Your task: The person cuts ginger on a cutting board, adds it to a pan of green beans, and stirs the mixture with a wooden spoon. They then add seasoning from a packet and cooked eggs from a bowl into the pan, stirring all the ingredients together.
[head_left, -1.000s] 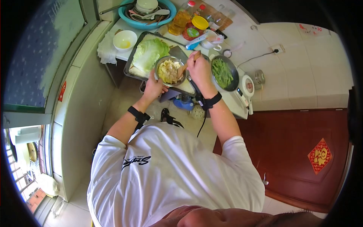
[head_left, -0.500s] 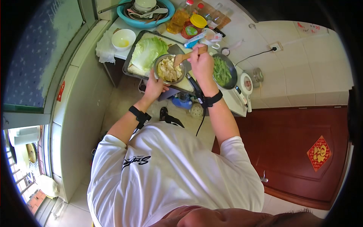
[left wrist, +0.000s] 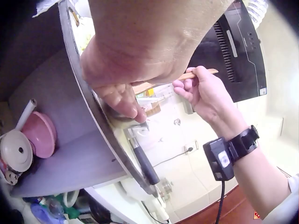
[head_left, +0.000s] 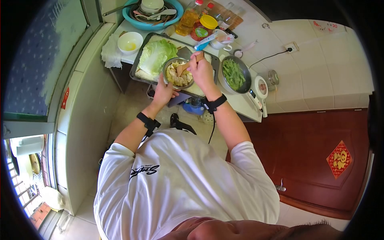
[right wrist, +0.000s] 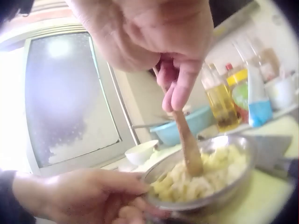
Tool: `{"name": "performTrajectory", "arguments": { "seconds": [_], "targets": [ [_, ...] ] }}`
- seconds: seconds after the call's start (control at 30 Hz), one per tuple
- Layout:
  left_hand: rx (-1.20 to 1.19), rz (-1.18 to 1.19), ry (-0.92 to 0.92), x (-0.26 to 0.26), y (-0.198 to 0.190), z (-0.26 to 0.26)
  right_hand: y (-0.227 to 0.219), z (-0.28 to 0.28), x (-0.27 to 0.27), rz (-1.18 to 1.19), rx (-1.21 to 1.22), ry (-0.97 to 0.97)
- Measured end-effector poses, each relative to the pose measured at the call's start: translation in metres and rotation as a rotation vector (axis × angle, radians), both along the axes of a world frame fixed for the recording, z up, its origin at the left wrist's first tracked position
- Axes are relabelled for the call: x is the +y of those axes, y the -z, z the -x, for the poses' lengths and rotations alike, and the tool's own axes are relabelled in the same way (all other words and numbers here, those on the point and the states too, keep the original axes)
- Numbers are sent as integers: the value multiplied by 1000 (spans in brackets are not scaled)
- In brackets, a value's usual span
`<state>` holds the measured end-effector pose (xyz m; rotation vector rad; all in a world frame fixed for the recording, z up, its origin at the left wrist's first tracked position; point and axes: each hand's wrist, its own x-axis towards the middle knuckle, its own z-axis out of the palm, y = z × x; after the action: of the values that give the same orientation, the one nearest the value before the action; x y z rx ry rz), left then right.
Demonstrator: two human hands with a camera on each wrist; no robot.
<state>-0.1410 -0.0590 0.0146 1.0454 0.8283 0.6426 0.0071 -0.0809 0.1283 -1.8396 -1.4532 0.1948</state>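
Observation:
My left hand (head_left: 163, 93) grips the near-left side of a metal bowl (right wrist: 212, 201), with the thumb at the rim and fingers below. Pale yellow and whitish food pieces (right wrist: 222, 170) fill the bowl. In my right hand (head_left: 203, 74) is a wooden spatula (right wrist: 188, 147), pinched by its handle, its flat end down among the pieces. The bowl is over a pale cutting board (right wrist: 261, 186) on a dark-rimmed tray. A large green cabbage leaf (head_left: 158, 56) lies on the board left of the bowl. Behind the bowl a cleaver blade (right wrist: 268, 147) shows, partly hidden.
Right of the tray stands a pan (head_left: 225, 86) of green vegetable pieces. A white bowl (head_left: 130, 43) sits at the left corner, and a blue basin (head_left: 130, 18) of dishes at the back. Behind the tray are an oil bottle (head_left: 189, 21) and a yellow-lidded jar (head_left: 203, 30).
The right hand lifted the spatula to the bowl's right edge, then brought it back left and down into the food pieces. The left hand keeps its hold on the metal bowl.

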Motion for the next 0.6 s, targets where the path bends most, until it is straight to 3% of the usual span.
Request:
{"name": "performTrajectory", "arguments": {
  "seconds": [0.17, 0.27, 0.3, 0.47, 0.53, 0.6],
  "targets": [
    [-7, 11, 0, 0, 1, -1, -48, -14, -19, -19, -4, 119],
    [-10, 10, 9, -1, -6, 1, -13, -26, -18, 34, -182, 140],
    [-11, 7, 13, -1, -6, 1, -4, -17, -16, 62, -72, 132],
    [-7, 9, 24, 0, -10, 3, -32, -14, -21, -4, -141, 116],
    [-21, 12, 24, -1, -9, 2, -46, -3, -26, -37, 36, 32],
    [-36, 10, 18, -1, -7, 1, -10, -10, -20, 13, -50, -21]
  ]
}}
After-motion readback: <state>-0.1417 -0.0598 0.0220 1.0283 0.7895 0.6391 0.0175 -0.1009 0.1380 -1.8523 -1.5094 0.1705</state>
